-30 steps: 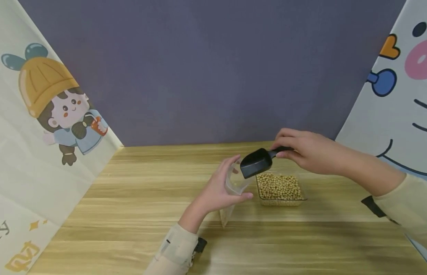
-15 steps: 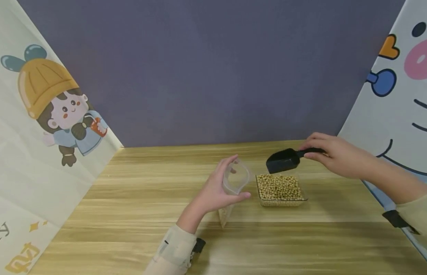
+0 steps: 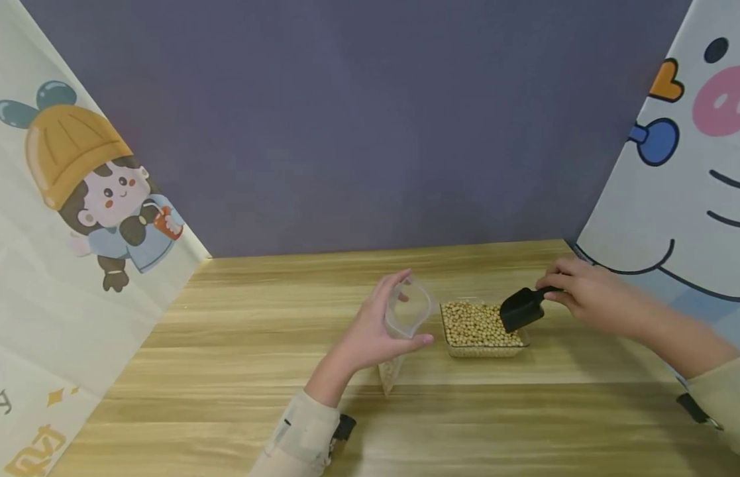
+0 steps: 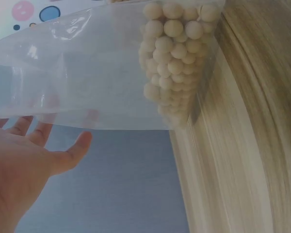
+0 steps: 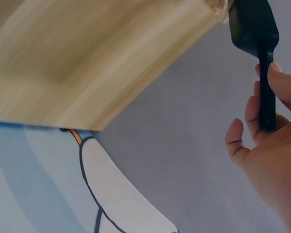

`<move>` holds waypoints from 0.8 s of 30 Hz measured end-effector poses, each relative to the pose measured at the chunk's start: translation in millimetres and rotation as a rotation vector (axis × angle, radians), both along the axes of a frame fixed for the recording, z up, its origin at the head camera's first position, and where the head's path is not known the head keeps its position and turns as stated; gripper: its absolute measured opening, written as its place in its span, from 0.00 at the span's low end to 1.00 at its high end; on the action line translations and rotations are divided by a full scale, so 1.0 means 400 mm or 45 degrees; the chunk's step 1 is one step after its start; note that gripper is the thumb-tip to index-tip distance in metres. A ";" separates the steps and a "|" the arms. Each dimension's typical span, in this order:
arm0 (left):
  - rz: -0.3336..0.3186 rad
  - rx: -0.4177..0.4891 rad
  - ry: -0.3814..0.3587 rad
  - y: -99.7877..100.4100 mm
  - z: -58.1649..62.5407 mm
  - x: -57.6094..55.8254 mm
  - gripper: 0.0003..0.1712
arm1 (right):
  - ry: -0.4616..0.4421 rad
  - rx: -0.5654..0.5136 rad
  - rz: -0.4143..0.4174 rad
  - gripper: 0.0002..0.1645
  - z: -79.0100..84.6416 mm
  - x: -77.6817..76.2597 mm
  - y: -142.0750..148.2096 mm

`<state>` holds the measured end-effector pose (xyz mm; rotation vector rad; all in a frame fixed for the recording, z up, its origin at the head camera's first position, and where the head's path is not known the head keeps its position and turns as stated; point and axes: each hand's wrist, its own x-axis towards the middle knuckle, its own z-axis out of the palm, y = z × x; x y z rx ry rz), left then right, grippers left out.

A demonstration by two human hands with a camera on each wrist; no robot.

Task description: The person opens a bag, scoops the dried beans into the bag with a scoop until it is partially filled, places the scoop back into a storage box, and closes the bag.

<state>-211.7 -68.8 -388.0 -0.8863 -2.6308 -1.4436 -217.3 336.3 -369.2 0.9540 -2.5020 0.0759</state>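
My left hand (image 3: 372,330) holds a clear plastic bag (image 3: 410,309) near its gaping mouth, thumb and fingers spread around it. In the left wrist view the bag (image 4: 99,68) stands on the table with soybeans (image 4: 177,58) in its lower part. My right hand (image 3: 599,295) grips the handle of a black scoop (image 3: 521,309). The scoop is tilted, its front edge at the beans (image 3: 474,324) in a clear rectangular container (image 3: 485,354), at that container's right side. In the right wrist view thumb and fingers pinch the scoop's handle (image 5: 266,97).
The container sits on a wood-grain table (image 3: 256,371), just right of the bag. A grey-blue wall panel (image 3: 370,132) rises behind. Printed cartoon panels flank the table on the left (image 3: 89,185) and right (image 3: 662,218).
The scoop moved right, away from the bag's mouth, then down to the beans in the container. My left hand and the bag have stayed nearly in place.
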 end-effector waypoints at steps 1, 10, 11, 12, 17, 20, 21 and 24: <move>0.002 0.000 -0.001 0.000 -0.002 0.000 0.64 | -0.013 -0.008 -0.001 0.14 -0.006 0.000 -0.003; 0.015 -0.010 -0.013 -0.003 0.000 -0.001 0.64 | -0.293 -0.111 -0.069 0.15 -0.063 0.006 -0.017; 0.014 -0.011 -0.009 -0.003 0.000 -0.001 0.64 | -0.315 -0.118 -0.066 0.14 -0.067 0.007 -0.020; 0.012 -0.012 -0.007 -0.003 -0.001 -0.002 0.64 | -0.333 -0.122 -0.066 0.14 -0.071 0.008 -0.023; 0.008 -0.007 -0.005 0.000 -0.001 -0.003 0.64 | -0.419 -0.123 -0.081 0.14 -0.081 0.007 -0.048; 0.007 -0.005 -0.006 0.001 -0.003 -0.003 0.64 | -0.461 -0.124 -0.085 0.14 -0.085 0.002 -0.064; 0.007 -0.006 -0.004 0.001 -0.003 -0.003 0.64 | -0.474 -0.125 -0.086 0.14 -0.086 0.001 -0.069; 0.007 -0.008 -0.006 0.002 -0.004 -0.003 0.64 | -0.515 -0.128 -0.087 0.15 -0.088 -0.002 -0.083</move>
